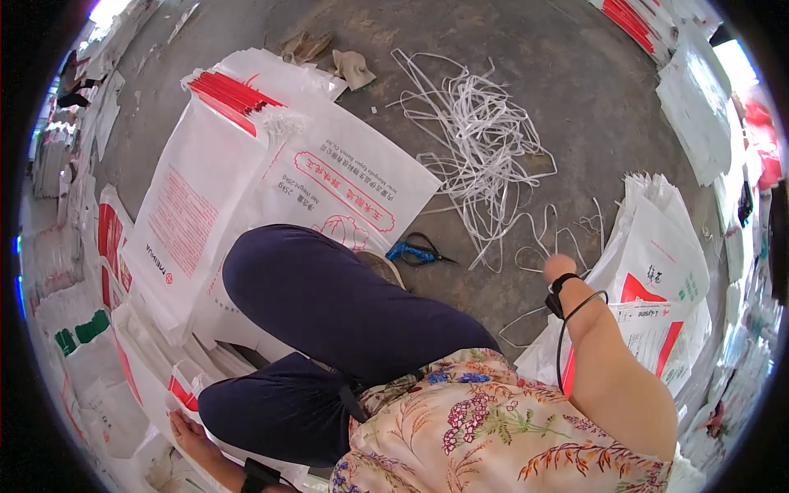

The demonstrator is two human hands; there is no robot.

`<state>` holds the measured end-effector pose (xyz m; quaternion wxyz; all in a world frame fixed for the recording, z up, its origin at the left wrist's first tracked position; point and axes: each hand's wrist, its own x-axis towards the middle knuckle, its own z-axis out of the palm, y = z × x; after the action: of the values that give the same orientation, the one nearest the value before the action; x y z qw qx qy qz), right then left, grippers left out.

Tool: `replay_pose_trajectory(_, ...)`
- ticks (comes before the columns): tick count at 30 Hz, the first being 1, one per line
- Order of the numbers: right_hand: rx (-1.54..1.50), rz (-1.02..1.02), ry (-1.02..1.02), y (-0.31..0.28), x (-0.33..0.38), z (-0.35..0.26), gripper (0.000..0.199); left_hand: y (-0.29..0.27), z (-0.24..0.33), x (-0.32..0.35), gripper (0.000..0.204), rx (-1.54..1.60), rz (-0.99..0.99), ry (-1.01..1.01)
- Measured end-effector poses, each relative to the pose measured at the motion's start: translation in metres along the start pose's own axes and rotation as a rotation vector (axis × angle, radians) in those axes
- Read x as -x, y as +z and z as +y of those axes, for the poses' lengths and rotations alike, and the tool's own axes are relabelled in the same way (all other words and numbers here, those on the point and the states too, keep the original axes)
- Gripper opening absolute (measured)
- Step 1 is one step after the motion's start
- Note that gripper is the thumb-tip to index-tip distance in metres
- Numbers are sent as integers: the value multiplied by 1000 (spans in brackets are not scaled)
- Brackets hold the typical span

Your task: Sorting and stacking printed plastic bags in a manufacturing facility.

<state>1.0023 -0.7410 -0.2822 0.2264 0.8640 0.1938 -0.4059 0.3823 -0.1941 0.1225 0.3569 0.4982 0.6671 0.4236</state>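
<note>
At the lower left, my left hand (193, 440) lies against white woven bags (152, 374) with red panels. Its fingers are stretched out and apart along a bag's edge. On the right, my right hand (560, 267) is beside a bundle of white printed bags (670, 238), with loose white strips (546, 230) close by. Its fingers are hidden beyond the back of the hand, so any grip is out of sight. Blue-handled scissors (417, 251) lie on the floor between my knee and a tangled heap of white plastic strapping (485, 131).
A thick stack of folded white bags (185, 197) with red edges stands at the left, with a flat printed bag (353, 164) beside it. A crumpled beige scrap (353, 69) lies on the grey floor (362, 25). More white sheets (699, 107) line the right side.
</note>
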Motion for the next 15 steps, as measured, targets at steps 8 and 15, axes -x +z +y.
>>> replay_pose_trajectory(8,-821,24,-598,-125,-60,-161,36,24,-21,4,23,-235,75,73)
replay_pose_trajectory(15,-464,290,-550,-193,-152,-155,42,-43,-36,-15,26,-254,65,-52)
